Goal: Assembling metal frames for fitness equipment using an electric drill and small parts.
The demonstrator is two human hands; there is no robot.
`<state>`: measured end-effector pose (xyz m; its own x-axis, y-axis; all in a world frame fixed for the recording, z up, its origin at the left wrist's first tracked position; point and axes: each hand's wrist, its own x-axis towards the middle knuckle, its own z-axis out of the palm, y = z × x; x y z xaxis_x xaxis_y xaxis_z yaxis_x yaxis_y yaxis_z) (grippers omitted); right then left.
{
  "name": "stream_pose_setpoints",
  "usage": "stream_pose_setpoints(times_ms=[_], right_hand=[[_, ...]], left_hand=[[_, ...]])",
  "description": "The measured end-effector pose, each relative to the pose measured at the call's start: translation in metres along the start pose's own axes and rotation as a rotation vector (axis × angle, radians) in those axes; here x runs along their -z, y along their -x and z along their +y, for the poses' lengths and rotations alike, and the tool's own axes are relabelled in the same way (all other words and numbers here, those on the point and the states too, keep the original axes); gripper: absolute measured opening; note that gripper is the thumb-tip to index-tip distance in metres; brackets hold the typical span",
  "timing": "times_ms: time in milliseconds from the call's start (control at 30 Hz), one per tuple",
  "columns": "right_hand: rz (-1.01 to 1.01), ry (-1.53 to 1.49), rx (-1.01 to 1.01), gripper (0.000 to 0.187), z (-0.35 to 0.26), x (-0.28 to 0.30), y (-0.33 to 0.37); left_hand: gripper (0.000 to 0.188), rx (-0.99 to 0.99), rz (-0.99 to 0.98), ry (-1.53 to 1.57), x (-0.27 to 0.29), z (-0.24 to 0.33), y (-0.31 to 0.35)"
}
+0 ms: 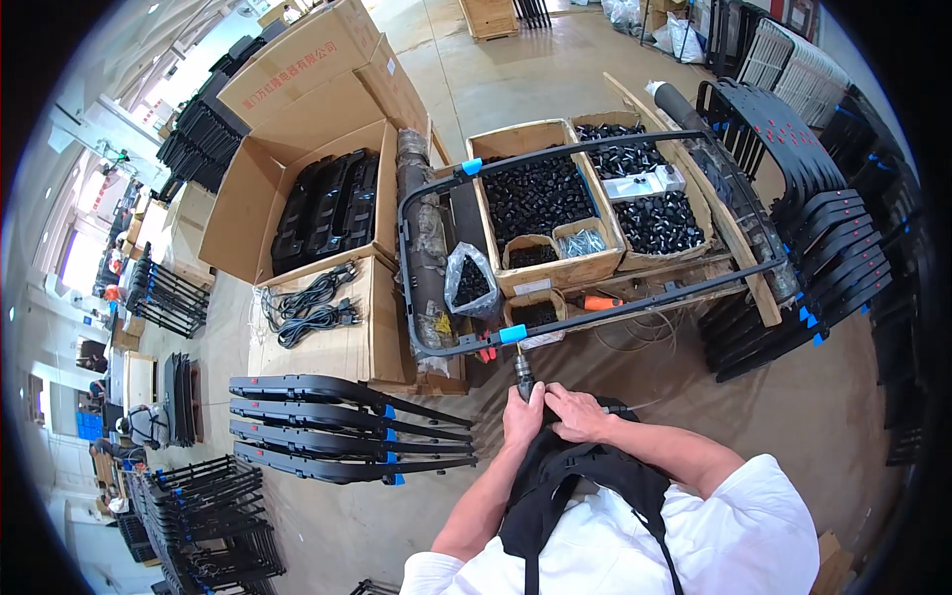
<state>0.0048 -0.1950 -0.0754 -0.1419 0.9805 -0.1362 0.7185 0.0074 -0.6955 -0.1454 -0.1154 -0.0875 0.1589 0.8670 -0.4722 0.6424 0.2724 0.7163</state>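
Close to my body, my left hand (pixel 523 415) is wrapped round the front of a power drill (pixel 524 369) with a metal chuck. My right hand (pixel 578 413) closes on the drill's rear part, which the hands mostly hide. The bit points away from me, up to the near bar of a black tubular frame (pixel 635 297), beside a piece of blue tape (pixel 513 334); whether it touches the bar I cannot tell. This frame lies across two padded rails, over open boxes of small black plastic parts (pixel 535 193).
Silver screws (pixel 582 243) fill a small box. An orange-handled tool (pixel 602 302) lies under the frame. At left stand a large carton (pixel 238 218) with black panels, coiled black cables (pixel 315 307) and stacked black frames (pixel 307 431). More frames (pixel 823 258) lean at right.
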Motion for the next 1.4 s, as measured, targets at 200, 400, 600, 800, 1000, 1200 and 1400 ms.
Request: stream_pose_setpoints(times_ms=[200,400,600,800,1000,1200,1400], right_hand=[[-0.004,0.010,-0.035,0.046,-0.009,0.000,0.006],[0.028,0.032,-0.025,0.046,-0.015,-0.006,0.008],[0.039,0.059,-0.023,0.049,-0.010,-0.016,0.026],[-0.066,0.048,-0.236,0.056,0.007,-0.018,0.058],[0.307,-0.032,-0.732,0.059,0.067,0.043,0.117],[0.628,-0.095,-1.052,0.062,0.186,0.119,0.124],[0.589,-0.083,-1.133,0.074,0.341,0.187,0.105]], left_hand=[[0.062,-0.013,-0.022,-0.027,0.002,-0.005,0.006],[0.063,-0.067,-0.022,-0.016,0.003,-0.018,0.007],[0.066,-0.047,-0.156,0.010,-0.004,-0.038,0.010],[0.061,-0.097,-0.512,-0.207,-0.021,-0.058,-0.011],[0.044,-0.458,-0.619,-0.299,-0.040,0.030,-0.029],[0.033,-0.577,-0.667,-0.226,-0.066,0.126,-0.050],[0.025,-0.815,-0.427,-0.241,-0.155,0.247,-0.109]])
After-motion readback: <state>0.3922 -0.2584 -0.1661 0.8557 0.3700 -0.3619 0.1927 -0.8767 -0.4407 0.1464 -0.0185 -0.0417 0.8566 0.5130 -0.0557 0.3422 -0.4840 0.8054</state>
